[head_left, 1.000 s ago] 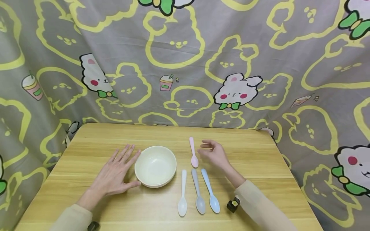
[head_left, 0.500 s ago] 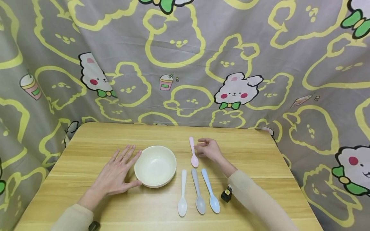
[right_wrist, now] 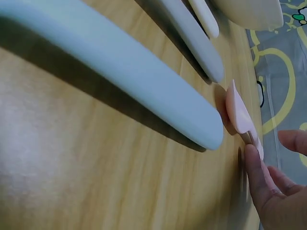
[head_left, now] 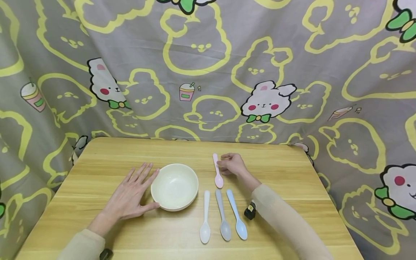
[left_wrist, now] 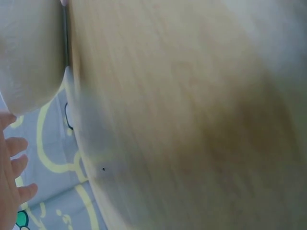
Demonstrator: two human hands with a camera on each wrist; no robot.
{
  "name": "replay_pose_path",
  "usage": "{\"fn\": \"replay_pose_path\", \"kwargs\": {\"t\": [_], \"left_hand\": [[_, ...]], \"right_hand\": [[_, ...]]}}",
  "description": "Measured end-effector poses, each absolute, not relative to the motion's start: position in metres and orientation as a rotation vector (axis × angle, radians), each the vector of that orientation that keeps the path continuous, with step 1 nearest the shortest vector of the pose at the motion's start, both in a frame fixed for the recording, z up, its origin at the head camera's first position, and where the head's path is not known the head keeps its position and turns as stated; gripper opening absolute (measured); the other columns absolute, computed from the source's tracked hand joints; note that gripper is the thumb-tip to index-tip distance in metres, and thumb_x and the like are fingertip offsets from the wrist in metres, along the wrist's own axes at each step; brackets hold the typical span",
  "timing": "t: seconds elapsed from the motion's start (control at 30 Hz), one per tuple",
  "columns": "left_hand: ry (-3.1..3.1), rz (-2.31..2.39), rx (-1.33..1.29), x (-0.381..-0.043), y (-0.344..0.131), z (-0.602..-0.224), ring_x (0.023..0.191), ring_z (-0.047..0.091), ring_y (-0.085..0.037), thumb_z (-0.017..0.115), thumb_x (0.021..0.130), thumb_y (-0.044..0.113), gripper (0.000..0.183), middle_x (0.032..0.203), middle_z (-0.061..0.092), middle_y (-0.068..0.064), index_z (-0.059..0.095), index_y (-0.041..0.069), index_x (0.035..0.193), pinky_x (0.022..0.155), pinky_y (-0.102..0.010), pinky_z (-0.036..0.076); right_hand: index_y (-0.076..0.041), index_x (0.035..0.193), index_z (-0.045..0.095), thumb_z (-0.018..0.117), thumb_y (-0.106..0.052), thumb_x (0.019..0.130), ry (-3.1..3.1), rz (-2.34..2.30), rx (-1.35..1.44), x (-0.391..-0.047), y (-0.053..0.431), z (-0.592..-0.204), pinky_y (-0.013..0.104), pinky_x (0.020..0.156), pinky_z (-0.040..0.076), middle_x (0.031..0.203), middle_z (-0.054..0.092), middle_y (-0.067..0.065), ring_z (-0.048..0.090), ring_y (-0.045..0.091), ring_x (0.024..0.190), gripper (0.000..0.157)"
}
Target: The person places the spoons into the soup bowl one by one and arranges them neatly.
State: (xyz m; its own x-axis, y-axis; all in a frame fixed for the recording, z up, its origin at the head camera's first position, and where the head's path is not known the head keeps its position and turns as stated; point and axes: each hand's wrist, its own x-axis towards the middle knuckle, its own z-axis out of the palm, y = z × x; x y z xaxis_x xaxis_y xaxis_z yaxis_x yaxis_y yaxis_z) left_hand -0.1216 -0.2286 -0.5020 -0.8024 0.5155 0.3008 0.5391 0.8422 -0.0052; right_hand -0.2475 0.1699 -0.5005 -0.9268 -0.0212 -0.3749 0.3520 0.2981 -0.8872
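A cream bowl (head_left: 174, 186) stands left of centre on the table. My left hand (head_left: 128, 196) lies spread at its left side, index fingertip and thumb tip right at the bowl's wall. In the left wrist view, part of that hand's fingers (left_wrist: 17, 160) show below the bowl (left_wrist: 31, 52). A pink spoon (head_left: 218, 177) lies behind the other spoons. Reaching in from the right, my right hand (head_left: 234, 165) has its fingertips at the pink spoon's handle. The right wrist view shows one fingertip against the pink spoon (right_wrist: 237, 110), with another finger standing away from it.
In front of the pink spoon lie a white spoon (head_left: 205, 231), a grey spoon (head_left: 225, 229) and a light blue spoon (head_left: 241, 228), handles pointing away from me. A patterned grey curtain (head_left: 208, 83) hangs behind the wooden table (head_left: 292, 173).
My right hand has moved left, from beside the pink spoon to its handle, its fingers drawing closer together. My left hand, the bowl and the spoons have stayed in place.
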Motion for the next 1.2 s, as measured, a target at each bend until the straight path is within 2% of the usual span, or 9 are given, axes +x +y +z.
{"fn": "replay_pose_path", "kwargs": {"t": [0.13,0.5,0.87,1.2], "left_hand": [[-2.735,-0.117,-0.8,-0.122,-0.228,-0.502,0.155,0.039,-0.044,0.052,0.084,0.09,0.111,0.167,0.041,-0.024,0.043,0.01,0.161,0.124,-0.066,0.037],[-2.734,-0.114,-0.804,-0.122,-0.228,-0.502,0.155,0.039,-0.043,0.053,0.083,0.09,0.112,0.167,0.042,-0.023,0.044,0.01,0.16,0.123,-0.066,0.038],[-2.753,-0.116,-0.787,-0.121,-0.228,-0.503,0.156,0.038,-0.042,0.054,0.083,0.089,0.113,0.167,0.041,-0.023,0.041,0.011,0.162,0.124,-0.066,0.038],[-2.757,-0.124,-0.789,-0.122,-0.227,-0.503,0.155,0.039,-0.043,0.055,0.083,0.088,0.112,0.166,0.043,-0.023,0.04,0.011,0.163,0.124,-0.066,0.037]], "right_hand": [[0.001,0.133,0.065,0.08,-0.011,0.091,2.238,-1.649,0.335,-0.251,0.169,-0.5,0.027,0.064,0.067,0.094,0.076,0.009,0.073,0.013,0.069,0.046],[0.001,0.131,0.064,0.08,-0.009,0.091,2.233,-1.582,0.357,-0.257,0.165,-0.497,0.028,0.06,0.066,0.076,0.072,0.006,0.07,0.011,0.062,0.044],[0.002,0.128,0.064,0.082,-0.005,0.088,2.27,-1.53,0.322,-0.263,0.158,-0.5,0.027,0.055,0.064,0.071,0.07,0.005,0.067,0.01,0.055,0.045],[0.004,0.122,0.068,0.082,0.0,0.087,2.29,-1.503,0.329,-0.267,0.155,-0.499,0.027,0.058,0.066,0.075,0.074,0.009,0.069,0.012,0.058,0.039]]}}
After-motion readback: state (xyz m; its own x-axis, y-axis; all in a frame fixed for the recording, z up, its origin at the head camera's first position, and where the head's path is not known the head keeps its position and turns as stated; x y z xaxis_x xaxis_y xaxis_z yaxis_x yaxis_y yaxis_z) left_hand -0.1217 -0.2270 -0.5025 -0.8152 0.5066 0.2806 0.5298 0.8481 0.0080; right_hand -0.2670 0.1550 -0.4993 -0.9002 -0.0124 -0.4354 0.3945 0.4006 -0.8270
